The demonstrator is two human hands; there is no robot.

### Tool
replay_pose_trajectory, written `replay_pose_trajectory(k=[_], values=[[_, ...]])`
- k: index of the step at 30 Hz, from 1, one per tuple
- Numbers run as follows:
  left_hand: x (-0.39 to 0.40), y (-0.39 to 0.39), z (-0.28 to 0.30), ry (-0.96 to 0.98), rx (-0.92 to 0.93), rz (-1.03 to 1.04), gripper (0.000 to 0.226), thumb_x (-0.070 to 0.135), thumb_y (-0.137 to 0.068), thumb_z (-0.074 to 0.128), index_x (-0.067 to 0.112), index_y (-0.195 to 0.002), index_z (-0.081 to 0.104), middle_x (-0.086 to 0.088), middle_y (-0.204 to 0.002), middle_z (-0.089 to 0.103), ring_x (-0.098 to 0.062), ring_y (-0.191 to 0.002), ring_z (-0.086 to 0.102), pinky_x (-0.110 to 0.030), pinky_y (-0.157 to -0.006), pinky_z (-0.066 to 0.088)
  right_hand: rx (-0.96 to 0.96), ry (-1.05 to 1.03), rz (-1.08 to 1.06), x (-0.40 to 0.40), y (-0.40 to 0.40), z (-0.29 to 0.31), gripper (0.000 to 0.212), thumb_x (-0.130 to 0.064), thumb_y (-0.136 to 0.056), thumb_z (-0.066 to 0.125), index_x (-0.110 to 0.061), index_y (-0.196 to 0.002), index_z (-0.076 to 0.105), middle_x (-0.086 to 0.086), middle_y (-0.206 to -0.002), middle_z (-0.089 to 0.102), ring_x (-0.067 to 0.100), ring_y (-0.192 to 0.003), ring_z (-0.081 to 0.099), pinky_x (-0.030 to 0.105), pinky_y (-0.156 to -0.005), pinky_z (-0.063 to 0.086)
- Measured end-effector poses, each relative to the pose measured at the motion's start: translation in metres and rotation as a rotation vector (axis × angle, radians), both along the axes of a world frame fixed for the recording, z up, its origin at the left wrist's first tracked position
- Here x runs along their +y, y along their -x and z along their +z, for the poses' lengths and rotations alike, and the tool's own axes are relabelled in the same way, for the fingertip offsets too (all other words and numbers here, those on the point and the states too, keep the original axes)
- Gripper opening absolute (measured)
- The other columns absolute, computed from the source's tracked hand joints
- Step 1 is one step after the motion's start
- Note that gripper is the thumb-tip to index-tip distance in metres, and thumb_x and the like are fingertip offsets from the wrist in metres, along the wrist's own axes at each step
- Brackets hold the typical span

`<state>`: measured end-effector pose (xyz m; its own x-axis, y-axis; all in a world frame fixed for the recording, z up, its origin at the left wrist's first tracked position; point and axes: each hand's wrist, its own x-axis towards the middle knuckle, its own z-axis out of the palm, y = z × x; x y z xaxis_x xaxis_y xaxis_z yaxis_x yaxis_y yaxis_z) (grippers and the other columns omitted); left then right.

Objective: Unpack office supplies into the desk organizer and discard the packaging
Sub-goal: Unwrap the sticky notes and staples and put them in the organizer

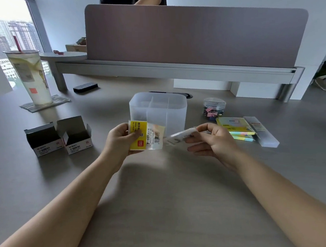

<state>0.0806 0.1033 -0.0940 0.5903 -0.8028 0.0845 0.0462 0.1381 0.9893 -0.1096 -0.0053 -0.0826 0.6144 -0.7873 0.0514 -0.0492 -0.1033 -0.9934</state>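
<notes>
Both your forearms reach in from the near edge, hands raised just above the desk [163, 191]. Your left hand [118, 141] pinches the yellow-labelled index tab packet [146, 134], thumb on its face. Your right hand [211, 139] pinches a blurred clear strip [178, 136] coming off the packet's right edge. The frosted desk organizer [158, 110] stands just behind.

The packet [146, 134] is yellow with black lettering, a red logo patch and a clear, pale part bearing a barcode. The organizer [158, 110] is frosted white. The two boxes [59, 136] are black inside with white fronts and pink-red ends. The sticky notes [236, 127] are yellow, with pink, green and blue edges. The desk [164, 201] is grey-brown. The divider [196, 37] is mauve.
</notes>
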Motion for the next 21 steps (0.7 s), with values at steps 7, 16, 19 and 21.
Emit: replay_pose_trajectory(k=[7, 16, 19, 21], values=[[0.009, 0.007, 0.006, -0.047, -0.007, 0.006, 0.010, 0.004, -0.087, 0.048, 0.012, -0.086, 0.056, -0.004, -0.084, 0.061, -0.017, -0.075, 0.060, -0.024, -0.054, 0.056, 0.071, 0.211, -0.076, 0.002, 0.005, -0.004, 0.014, -0.015, -0.077, 0.066, -0.018, -0.074, 0.052, 0.009, -0.082, 0.061, 0.017, -0.069, 0.061, 0.023, -0.059, 0.055], [0.005, -0.009, 0.000, -0.215, -0.249, 0.109, 0.018, 0.003, -0.085, 0.053, 0.010, -0.100, 0.046, -0.008, -0.091, 0.058, -0.019, -0.073, 0.059, -0.028, -0.056, 0.050, 0.068, 0.548, -0.154, 0.006, 0.001, 0.003, 0.028, 0.001, -0.084, 0.052, -0.023, -0.094, 0.040, 0.000, -0.086, 0.052, 0.017, -0.060, 0.062, 0.021, -0.047, 0.053], [0.000, -0.023, -0.007, -0.275, -0.449, 0.188, 0.031, 0.005, -0.084, 0.055, 0.013, -0.112, 0.045, -0.007, -0.096, 0.058, -0.017, -0.071, 0.059, -0.027, -0.054, 0.048, -0.001, 0.622, -0.257, -0.005, -0.004, 0.017, 0.038, 0.000, -0.084, 0.052, -0.020, -0.114, 0.039, -0.009, -0.082, 0.053, 0.010, -0.065, 0.059, 0.014, -0.049, 0.051], [-0.001, -0.033, -0.011, -0.329, -0.572, 0.218, 0.036, 0.007, -0.083, 0.056, 0.015, -0.116, 0.044, -0.009, -0.099, 0.059, -0.020, -0.074, 0.060, -0.029, -0.057, 0.049, -0.041, 0.635, -0.308, -0.013, -0.012, 0.029, 0.037, -0.002, -0.085, 0.052, -0.015, -0.118, 0.039, -0.011, -0.082, 0.051, 0.014, -0.071, 0.058, 0.018, -0.058, 0.053]])
